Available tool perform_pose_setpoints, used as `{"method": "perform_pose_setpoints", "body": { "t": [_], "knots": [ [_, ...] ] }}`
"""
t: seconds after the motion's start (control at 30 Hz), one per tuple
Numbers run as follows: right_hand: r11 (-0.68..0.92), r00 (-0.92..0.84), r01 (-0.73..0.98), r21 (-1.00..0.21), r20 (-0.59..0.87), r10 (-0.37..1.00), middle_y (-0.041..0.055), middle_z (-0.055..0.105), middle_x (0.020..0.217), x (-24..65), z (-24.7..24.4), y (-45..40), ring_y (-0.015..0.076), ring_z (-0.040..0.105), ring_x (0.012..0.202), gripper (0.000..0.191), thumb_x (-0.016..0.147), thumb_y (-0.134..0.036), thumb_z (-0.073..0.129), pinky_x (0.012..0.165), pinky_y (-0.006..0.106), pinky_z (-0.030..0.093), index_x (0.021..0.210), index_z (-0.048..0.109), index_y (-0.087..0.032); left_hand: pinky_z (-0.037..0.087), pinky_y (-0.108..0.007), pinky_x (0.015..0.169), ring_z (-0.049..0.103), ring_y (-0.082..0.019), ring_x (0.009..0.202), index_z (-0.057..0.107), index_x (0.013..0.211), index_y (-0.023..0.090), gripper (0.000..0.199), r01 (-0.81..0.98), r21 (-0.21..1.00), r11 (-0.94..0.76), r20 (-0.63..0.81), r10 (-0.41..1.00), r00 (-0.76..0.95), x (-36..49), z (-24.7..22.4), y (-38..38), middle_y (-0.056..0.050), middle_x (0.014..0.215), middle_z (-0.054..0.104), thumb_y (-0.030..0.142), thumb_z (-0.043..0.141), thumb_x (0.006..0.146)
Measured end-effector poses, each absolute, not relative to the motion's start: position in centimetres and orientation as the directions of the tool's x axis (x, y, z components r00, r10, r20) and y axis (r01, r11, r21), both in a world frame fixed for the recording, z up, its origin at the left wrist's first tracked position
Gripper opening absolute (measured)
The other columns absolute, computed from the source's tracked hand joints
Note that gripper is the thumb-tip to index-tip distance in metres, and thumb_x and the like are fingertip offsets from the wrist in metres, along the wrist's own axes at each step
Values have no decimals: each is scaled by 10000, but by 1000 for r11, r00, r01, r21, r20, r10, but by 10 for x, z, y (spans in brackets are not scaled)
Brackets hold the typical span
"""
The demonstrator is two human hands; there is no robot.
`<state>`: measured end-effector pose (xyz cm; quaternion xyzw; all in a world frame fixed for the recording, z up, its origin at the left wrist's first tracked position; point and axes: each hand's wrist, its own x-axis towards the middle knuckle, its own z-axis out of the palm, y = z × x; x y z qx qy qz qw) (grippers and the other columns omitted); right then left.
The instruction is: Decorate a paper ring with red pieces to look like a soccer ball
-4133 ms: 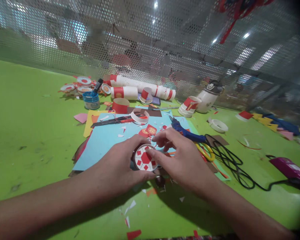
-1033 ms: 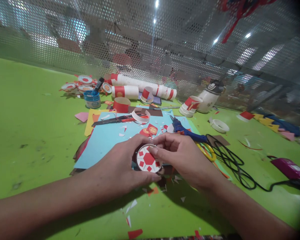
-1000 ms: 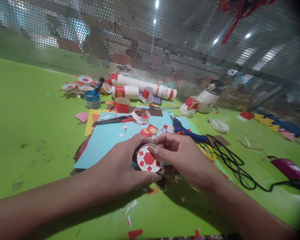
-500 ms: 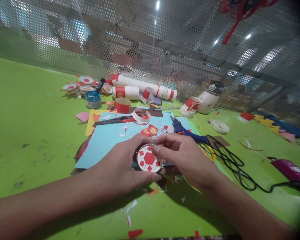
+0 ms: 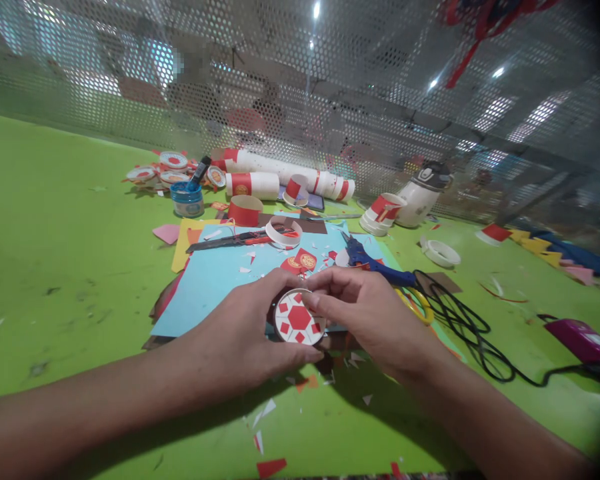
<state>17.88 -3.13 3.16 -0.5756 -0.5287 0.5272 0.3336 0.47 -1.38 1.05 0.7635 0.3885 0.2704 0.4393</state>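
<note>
A round white paper piece point(image 5: 299, 318) faces me, with a red hexagon in its middle and small red squares around it. My left hand point(image 5: 253, 320) is wrapped round its left side and lower edge, the thumb below. At its upper right, my right hand point(image 5: 357, 310) presses the thumb on the face near the rim, fingers curled behind. The back of the round piece is hidden. Just beyond the hands, red paper pieces with gold print point(image 5: 306, 260) lie on light blue paper point(image 5: 220, 280). A blue glue gun point(image 5: 375, 261) rests right of them.
Scissors point(image 5: 230, 240), a white ring point(image 5: 283, 232) and a red ring point(image 5: 245, 211) lie ahead. Behind stand a blue-lidded jar point(image 5: 187, 201), white paper tubes point(image 5: 280, 167) and a bottle point(image 5: 420, 197). Black cable point(image 5: 480, 340) runs to a purple power strip point(image 5: 583, 340). Paper scraps point(image 5: 271, 468) litter the green table.
Both hands stay around the round paper piece in nearly the same place. The right thumb has shifted very slightly on it; the view has drifted a little.
</note>
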Motion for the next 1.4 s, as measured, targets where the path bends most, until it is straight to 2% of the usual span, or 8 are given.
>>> {"method": "perform_pose_setpoints", "body": {
  "t": [0.33, 0.53, 0.73, 1.1, 1.27, 1.4],
  "knots": [
    [-229, -96, 264, -937, -261, 960, 1, 620, 754, 179, 32, -32, 110, 562, 621, 165, 802, -330, 693, 503, 220, 518, 881, 676, -187, 494, -371, 817, 644, -243, 957, 572, 1118, 205, 470, 376, 873, -311, 63, 836, 545, 6, 13, -14, -51, 1098, 689, 287, 759, 695],
    [-234, -129, 211, -949, -264, 956, -37, 515, 644, 181, 34, -32, 87, 483, 529, 159, 833, -345, 626, 460, 212, 482, 813, 701, -206, 509, -381, 852, 658, -250, 981, 563, 1139, 211, 484, 342, 889, -304, 64, 823, 564, 3, 14, -12, -63, 1128, 691, 301, 760, 706],
    [-199, -124, 255, -946, -237, 964, -1, 621, 747, 179, 33, -33, 114, 548, 629, 128, 822, -305, 647, 496, 219, 493, 852, 682, -186, 501, -393, 872, 645, -257, 1008, 556, 1165, 204, 518, 381, 870, -313, 49, 824, 564, 2, 14, -14, -62, 1136, 684, 343, 762, 710],
    [-139, -115, 273, -952, -176, 978, -27, 583, 673, 176, 28, -32, 84, 518, 591, 140, 821, -289, 679, 483, 188, 449, 838, 631, -158, 479, -394, 851, 632, -266, 997, 556, 1152, 190, 499, 418, 840, -347, 63, 826, 560, 5, 14, -15, -81, 1146, 676, 323, 745, 709],
    [-127, -136, 278, -952, -170, 976, 4, 631, 736, 178, 30, -32, 100, 543, 624, 155, 821, -288, 653, 512, 210, 472, 895, 678, -155, 501, -365, 805, 653, -249, 943, 576, 1127, 195, 471, 378, 858, -347, 92, 828, 553, 4, 14, -15, -66, 1095, 698, 335, 745, 710],
    [-191, -117, 317, -929, -238, 964, 20, 637, 761, 180, 35, -32, 121, 536, 632, 235, 817, -278, 614, 505, 239, 477, 1000, 716, -171, 511, -366, 810, 662, -246, 914, 577, 1108, 198, 473, 360, 872, -331, 90, 833, 546, 4, 15, -13, -63, 1063, 705, 371, 750, 704]
  ]
}}
